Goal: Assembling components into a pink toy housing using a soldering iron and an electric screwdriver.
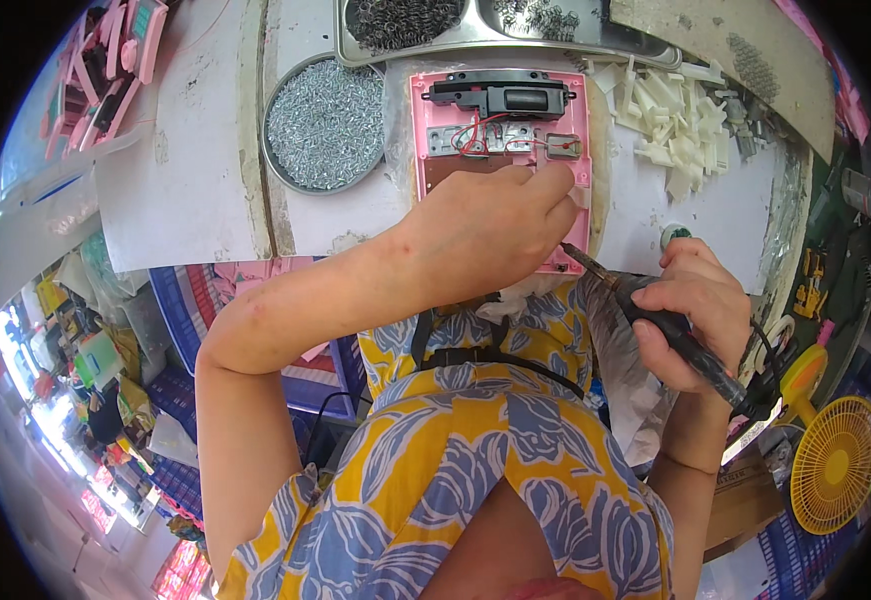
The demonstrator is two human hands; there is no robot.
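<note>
A pink plastic housing [577, 170] lies in front of me, with a black part [525, 98], metal contact strips [500, 138] and thin red wires in it. A brown board [445, 172] shows partly beyond my wrist. Over the housing's near half, my left hand [500, 215] is closed with its fingers bent down; whatever they pinch is hidden. My right hand [690, 310] grips a black-handled soldering iron [683, 345], its thin tip pointing at the housing's near right edge. Just beyond the right fingers sits a small round greenish thing [673, 235].
A round dish [280, 150] of small screws stands left of the housing. Behind is a metal tray [475, 38] with springs. White plastic parts [670, 115] lie heaped at right. A yellow fan [835, 465] stands lower right, a blue crate [180, 310] below the table's left edge.
</note>
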